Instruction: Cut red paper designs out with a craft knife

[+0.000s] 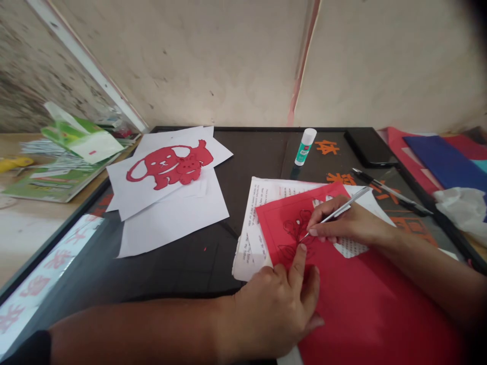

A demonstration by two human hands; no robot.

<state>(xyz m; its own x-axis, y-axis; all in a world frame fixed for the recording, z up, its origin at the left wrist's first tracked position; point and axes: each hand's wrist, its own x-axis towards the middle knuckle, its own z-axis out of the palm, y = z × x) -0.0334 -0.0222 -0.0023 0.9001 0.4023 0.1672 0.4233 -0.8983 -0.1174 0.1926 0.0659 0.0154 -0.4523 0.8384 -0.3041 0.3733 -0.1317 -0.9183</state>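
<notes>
Red paper [365, 299] lies under the left hand's [274, 309] open grip; the right hand's [350, 223] grip clenches a slim metal craft knife [337, 212].

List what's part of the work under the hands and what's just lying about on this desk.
In the work: right hand gripping craft knife; left hand pressing red paper; printed pages beneath.

Lying about: glue stick; phone; pen; dog cutout; blue paper.
</notes>
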